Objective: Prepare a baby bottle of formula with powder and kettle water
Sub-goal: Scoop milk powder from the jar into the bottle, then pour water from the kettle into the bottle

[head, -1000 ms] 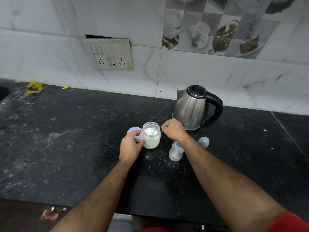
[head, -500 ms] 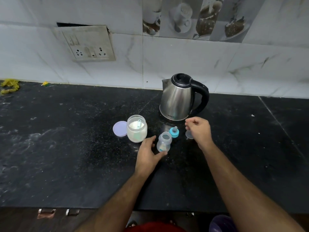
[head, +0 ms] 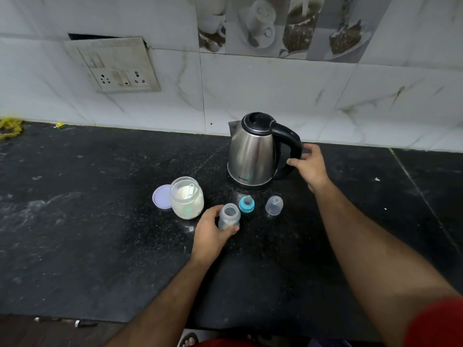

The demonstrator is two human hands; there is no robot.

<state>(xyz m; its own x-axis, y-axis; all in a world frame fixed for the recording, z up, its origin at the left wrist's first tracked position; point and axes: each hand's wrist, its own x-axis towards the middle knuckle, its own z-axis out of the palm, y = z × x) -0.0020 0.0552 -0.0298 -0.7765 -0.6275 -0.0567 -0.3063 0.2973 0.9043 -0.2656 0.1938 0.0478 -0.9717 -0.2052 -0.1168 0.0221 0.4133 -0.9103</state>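
A small open baby bottle (head: 229,216) stands on the black counter (head: 100,221), and my left hand (head: 213,234) grips it around its side. Its blue teat ring (head: 246,204) and clear cap (head: 274,205) lie just behind it. To the left stands an open jar of white powder (head: 186,197) with a scoop inside, its lilac lid (head: 161,197) lying beside it. The steel kettle (head: 253,151) stands at the back. My right hand (head: 309,166) is spread at the kettle's black handle (head: 292,144), fingers reaching around it without closing.
A tiled wall with a socket plate (head: 115,66) rises behind the counter. Yellow scraps (head: 10,127) lie at the far left by the wall. The counter's front edge runs along the bottom of the view.
My right hand has left the clear cap on the counter and moved up to the kettle handle. My left hand has closed round the bottle.
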